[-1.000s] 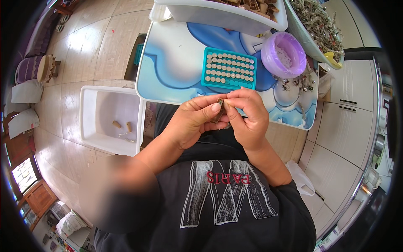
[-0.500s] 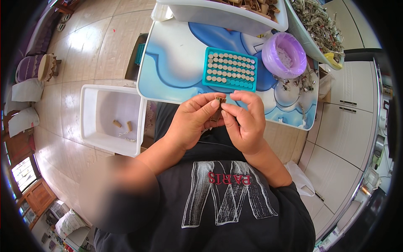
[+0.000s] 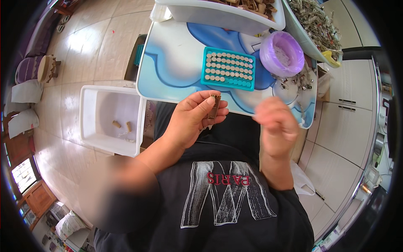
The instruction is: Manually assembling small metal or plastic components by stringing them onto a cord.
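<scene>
My left hand [image 3: 187, 117] is closed on a small brown oblong casing [image 3: 214, 107], pinched between thumb and fingers in front of the table's near edge. The casing stands nearly upright, and its inside detail is too small to read. Off to the right, my right hand [image 3: 278, 126] is raised apart from it near the table edge, its fingers smeared by motion. Beyond the left hand lies a teal tray [image 3: 202, 80] with rows of small round pale pieces. Right of that tray is a purple bowl [image 3: 296, 44] with a clear liner and small whitish bits inside.
The blue-and-white table [image 3: 168, 46] carries a white bin [image 3: 184, 14] of brown casings at the back. A basket [image 3: 308, 46] of tangled wired parts is at back right; more wired parts [image 3: 299, 82] lie beside the bowl. Left stands a white tub [image 3: 89, 122] holding two brown casings.
My right hand has let go of the brown casing and swung right and slightly nearer to me. My left hand keeps hold of the casing in almost the same place.
</scene>
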Action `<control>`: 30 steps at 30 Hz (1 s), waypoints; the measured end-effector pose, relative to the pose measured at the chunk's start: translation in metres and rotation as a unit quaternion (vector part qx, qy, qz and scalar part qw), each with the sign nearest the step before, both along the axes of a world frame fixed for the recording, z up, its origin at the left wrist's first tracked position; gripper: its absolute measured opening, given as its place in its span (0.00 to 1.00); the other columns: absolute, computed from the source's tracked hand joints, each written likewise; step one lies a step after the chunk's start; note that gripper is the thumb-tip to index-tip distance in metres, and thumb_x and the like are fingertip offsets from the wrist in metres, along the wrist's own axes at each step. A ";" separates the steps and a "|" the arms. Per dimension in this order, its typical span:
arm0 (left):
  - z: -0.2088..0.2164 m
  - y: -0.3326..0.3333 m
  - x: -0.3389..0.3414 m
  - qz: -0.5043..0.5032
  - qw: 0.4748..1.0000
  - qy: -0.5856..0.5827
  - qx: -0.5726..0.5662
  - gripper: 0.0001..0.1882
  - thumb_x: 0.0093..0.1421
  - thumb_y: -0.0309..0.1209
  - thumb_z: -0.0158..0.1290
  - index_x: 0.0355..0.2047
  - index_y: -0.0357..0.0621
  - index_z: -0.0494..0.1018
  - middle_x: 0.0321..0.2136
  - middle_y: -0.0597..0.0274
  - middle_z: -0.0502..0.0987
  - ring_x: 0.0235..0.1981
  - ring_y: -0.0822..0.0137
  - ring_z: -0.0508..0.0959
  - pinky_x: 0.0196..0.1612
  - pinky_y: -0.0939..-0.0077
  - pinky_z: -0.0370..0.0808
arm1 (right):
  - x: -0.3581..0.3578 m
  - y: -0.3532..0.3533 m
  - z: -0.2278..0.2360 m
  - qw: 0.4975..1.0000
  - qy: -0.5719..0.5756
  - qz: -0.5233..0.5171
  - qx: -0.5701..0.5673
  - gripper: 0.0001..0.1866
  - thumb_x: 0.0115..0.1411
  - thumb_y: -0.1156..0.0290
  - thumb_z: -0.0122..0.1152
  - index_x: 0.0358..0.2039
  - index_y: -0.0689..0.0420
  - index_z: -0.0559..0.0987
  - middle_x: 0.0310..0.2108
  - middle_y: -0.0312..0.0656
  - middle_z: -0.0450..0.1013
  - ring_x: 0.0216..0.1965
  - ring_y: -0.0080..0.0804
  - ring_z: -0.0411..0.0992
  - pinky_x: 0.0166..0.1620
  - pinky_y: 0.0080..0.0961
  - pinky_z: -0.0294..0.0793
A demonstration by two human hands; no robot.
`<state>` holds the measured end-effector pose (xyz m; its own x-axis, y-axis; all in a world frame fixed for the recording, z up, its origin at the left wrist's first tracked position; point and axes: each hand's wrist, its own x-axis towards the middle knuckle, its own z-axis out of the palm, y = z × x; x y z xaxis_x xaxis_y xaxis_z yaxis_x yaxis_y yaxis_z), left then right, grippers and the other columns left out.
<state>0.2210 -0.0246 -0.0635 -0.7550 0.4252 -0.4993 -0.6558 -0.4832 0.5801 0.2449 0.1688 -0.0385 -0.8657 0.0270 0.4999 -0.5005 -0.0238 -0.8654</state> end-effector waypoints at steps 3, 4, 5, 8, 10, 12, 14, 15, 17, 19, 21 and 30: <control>-0.001 0.000 -0.002 -0.005 1.000 -0.005 0.009 0.15 0.64 0.32 0.45 0.48 0.38 0.68 0.41 0.51 0.75 0.40 0.63 0.78 0.43 0.70 0.77 | 0.029 0.065 0.007 0.985 -0.063 0.030 -0.158 0.12 0.59 0.65 0.56 0.23 0.58 0.72 0.23 0.41 0.71 0.28 0.32 0.67 0.33 0.27 0.68; -0.002 -0.002 -0.002 -0.002 1.000 -0.006 0.009 0.15 0.64 0.32 0.45 0.48 0.38 0.68 0.41 0.51 0.75 0.40 0.63 0.78 0.43 0.70 0.77 | 0.039 0.097 0.006 0.976 -0.093 0.044 -0.193 0.13 0.59 0.64 0.56 0.23 0.58 0.72 0.23 0.41 0.71 0.29 0.33 0.68 0.34 0.27 0.69; -0.002 -0.003 -0.003 0.003 1.000 -0.010 0.019 0.15 0.64 0.32 0.45 0.48 0.38 0.68 0.41 0.51 0.75 0.40 0.63 0.78 0.44 0.70 0.77 | 0.051 0.133 0.004 0.965 -0.123 0.056 -0.226 0.13 0.59 0.63 0.55 0.23 0.58 0.71 0.23 0.41 0.71 0.30 0.34 0.69 0.36 0.26 0.69; -0.005 -0.002 -0.004 0.002 0.999 -0.012 0.034 0.14 0.64 0.32 0.45 0.48 0.38 0.68 0.41 0.50 0.75 0.41 0.62 0.78 0.44 0.70 0.77 | 0.095 0.216 -0.019 0.846 -0.367 -0.336 0.193 0.12 0.58 0.63 0.56 0.27 0.59 0.74 0.26 0.40 0.72 0.35 0.36 0.71 0.43 0.28 0.69; -0.005 0.000 -0.007 0.004 0.999 -0.009 0.036 0.14 0.64 0.32 0.45 0.48 0.38 0.68 0.41 0.50 0.75 0.41 0.62 0.78 0.44 0.69 0.77 | 0.099 0.209 -0.024 0.541 -0.305 -0.453 0.639 0.09 0.56 0.67 0.58 0.32 0.60 0.76 0.32 0.39 0.73 0.41 0.36 0.71 0.49 0.28 0.67; -0.004 0.003 -0.007 -0.013 0.999 -0.008 0.047 0.15 0.64 0.33 0.46 0.47 0.36 0.66 0.39 0.52 0.75 0.40 0.63 0.77 0.45 0.70 0.76 | 0.073 0.164 -0.013 0.793 -0.276 -0.438 0.321 0.09 0.53 0.72 0.60 0.36 0.58 0.78 0.37 0.40 0.73 0.43 0.37 0.69 0.51 0.29 0.65; -0.004 0.004 -0.007 -0.016 0.999 -0.012 0.046 0.15 0.64 0.33 0.46 0.47 0.36 0.66 0.40 0.53 0.75 0.40 0.63 0.77 0.45 0.70 0.76 | 0.043 0.090 -0.001 0.837 -0.166 -0.320 0.412 0.10 0.50 0.74 0.63 0.35 0.59 0.78 0.39 0.43 0.72 0.44 0.37 0.68 0.50 0.28 0.65; -0.004 0.005 -0.007 -0.015 0.999 -0.015 0.050 0.15 0.64 0.32 0.46 0.47 0.36 0.66 0.40 0.53 0.75 0.40 0.63 0.77 0.45 0.70 0.76 | 0.031 0.061 0.000 0.863 -0.154 -0.242 0.416 0.13 0.47 0.72 0.66 0.34 0.60 0.77 0.36 0.43 0.72 0.42 0.38 0.68 0.48 0.28 0.66; -0.004 0.007 -0.006 -0.006 0.999 -0.016 0.045 0.14 0.64 0.32 0.46 0.46 0.36 0.66 0.40 0.53 0.75 0.40 0.64 0.77 0.45 0.71 0.76 | 0.012 0.013 -0.005 0.918 -0.103 -0.136 0.358 0.18 0.42 0.66 0.71 0.32 0.59 0.75 0.31 0.41 0.69 0.35 0.38 0.68 0.41 0.30 0.67; -0.005 0.003 -0.005 0.012 0.999 -0.018 0.040 0.14 0.64 0.32 0.45 0.46 0.37 0.66 0.40 0.54 0.74 0.40 0.64 0.77 0.45 0.71 0.76 | -0.001 -0.021 -0.005 0.931 -0.077 -0.085 0.346 0.25 0.39 0.59 0.72 0.35 0.57 0.74 0.27 0.40 0.68 0.31 0.37 0.67 0.35 0.30 0.66; -0.007 0.006 -0.008 0.000 0.997 0.008 0.072 0.13 0.64 0.31 0.45 0.46 0.37 0.66 0.40 0.55 0.74 0.40 0.65 0.77 0.44 0.71 0.76 | -0.012 -0.035 -0.006 0.926 -0.021 -0.071 0.369 0.21 0.42 0.61 0.70 0.35 0.56 0.74 0.24 0.38 0.67 0.27 0.36 0.66 0.32 0.30 0.65; -0.003 0.000 -0.009 -0.021 0.993 -0.057 0.105 0.14 0.65 0.32 0.43 0.48 0.39 0.65 0.41 0.53 0.74 0.42 0.64 0.77 0.46 0.69 0.76 | -0.021 -0.007 -0.024 0.954 -0.120 -0.220 0.166 0.04 0.54 0.74 0.60 0.26 0.60 0.74 0.20 0.38 0.69 0.21 0.33 0.66 0.26 0.26 0.65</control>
